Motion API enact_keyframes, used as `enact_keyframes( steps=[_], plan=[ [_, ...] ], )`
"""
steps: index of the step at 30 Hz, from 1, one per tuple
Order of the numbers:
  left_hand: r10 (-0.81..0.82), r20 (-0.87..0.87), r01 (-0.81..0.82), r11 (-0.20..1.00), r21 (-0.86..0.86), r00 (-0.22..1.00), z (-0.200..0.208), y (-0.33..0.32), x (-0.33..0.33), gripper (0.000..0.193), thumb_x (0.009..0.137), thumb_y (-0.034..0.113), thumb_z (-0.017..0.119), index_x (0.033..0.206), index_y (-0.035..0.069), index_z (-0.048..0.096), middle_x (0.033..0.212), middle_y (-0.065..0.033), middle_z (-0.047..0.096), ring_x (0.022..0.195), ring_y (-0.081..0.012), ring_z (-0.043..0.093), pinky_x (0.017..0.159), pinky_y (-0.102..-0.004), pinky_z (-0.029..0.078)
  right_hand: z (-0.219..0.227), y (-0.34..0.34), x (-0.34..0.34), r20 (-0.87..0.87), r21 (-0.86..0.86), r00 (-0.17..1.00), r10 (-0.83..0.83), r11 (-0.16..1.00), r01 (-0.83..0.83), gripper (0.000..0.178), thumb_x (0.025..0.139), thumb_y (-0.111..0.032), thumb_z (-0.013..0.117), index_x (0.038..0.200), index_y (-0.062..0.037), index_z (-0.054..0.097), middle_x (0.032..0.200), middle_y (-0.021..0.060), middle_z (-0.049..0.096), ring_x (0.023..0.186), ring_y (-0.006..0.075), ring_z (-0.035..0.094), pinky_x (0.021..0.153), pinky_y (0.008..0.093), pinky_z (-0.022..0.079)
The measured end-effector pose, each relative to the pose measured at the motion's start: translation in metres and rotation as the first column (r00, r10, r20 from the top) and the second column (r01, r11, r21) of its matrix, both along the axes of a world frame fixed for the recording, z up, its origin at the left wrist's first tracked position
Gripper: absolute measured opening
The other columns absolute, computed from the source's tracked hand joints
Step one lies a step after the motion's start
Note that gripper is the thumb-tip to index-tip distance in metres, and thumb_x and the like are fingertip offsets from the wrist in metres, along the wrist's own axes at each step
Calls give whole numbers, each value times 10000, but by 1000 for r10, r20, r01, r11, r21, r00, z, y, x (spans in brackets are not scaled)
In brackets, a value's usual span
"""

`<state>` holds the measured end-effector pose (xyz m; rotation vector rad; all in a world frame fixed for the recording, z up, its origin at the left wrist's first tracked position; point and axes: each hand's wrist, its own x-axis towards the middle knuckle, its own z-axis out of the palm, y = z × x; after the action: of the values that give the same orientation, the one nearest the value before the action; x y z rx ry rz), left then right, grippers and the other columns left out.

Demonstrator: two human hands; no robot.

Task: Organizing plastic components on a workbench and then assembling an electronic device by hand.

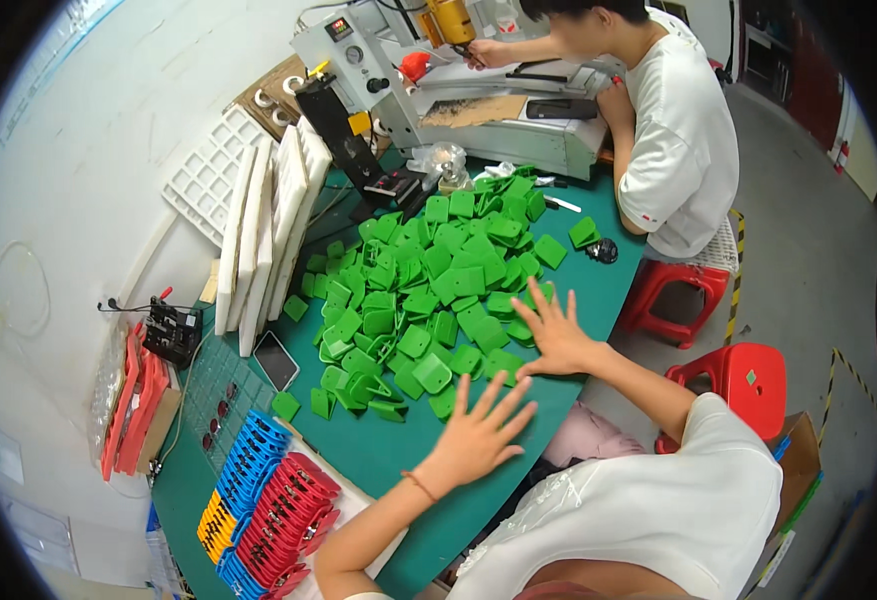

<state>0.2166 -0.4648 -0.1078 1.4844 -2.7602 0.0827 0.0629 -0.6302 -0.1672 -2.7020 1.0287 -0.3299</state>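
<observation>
A large heap of flat green plastic pieces (448, 270), with rounded corners and small holes, is spread over the green tabletop (388, 450). At the heap's near edge, my left hand (473, 438) is open with its fingers spread, holding nothing. My right hand (561, 342) is also open and empty, fingers spread beside the heap's right edge. Whether the fingertips touch the nearest pieces I cannot tell. To the left of my left forearm stand rows of clips with metal springs: blue clips (255, 448), red clips (286, 515) and yellow clips (216, 522).
A phone (276, 361) lies left of the heap, near upright white foam boards (258, 235). Behind the heap stand a black fixture (343, 140) and a grey machine (358, 70). A co-worker (683, 140) in white sits at the far right. Red stools (748, 385) stand on the floor.
</observation>
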Motion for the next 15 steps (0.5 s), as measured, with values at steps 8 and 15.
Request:
enact_keyframes(
  steps=[8, 15],
  plan=[
    [433, 10, -421, 881, -215, 902, -46, -31, 12, 644, 769, 396, 530, 1304, 110, 315, 1371, -93, 246, 1248, -352, 209, 945, -634, 101, -12, -41, 63, -3, 12, 905, 426, 905, -426, 909, 694, -440, 600, 1366, -223, 28, 1375, 267, -44, 1071, 559, 349, 934, 651, 129],
    [547, 153, -498, 825, -268, 823, -35, -5, 61, 475, 784, 232, 534, 1244, 212, 417, 1347, -71, 309, 1238, -295, 277, 985, -584, 111, 27, -103, 4, 439, -396, 830, 344, 904, -165, 477, 660, -132, 604, 1103, -36, 456, 1098, 176, 486, 1008, 324, 470, 873, 430, 359]
  ],
)
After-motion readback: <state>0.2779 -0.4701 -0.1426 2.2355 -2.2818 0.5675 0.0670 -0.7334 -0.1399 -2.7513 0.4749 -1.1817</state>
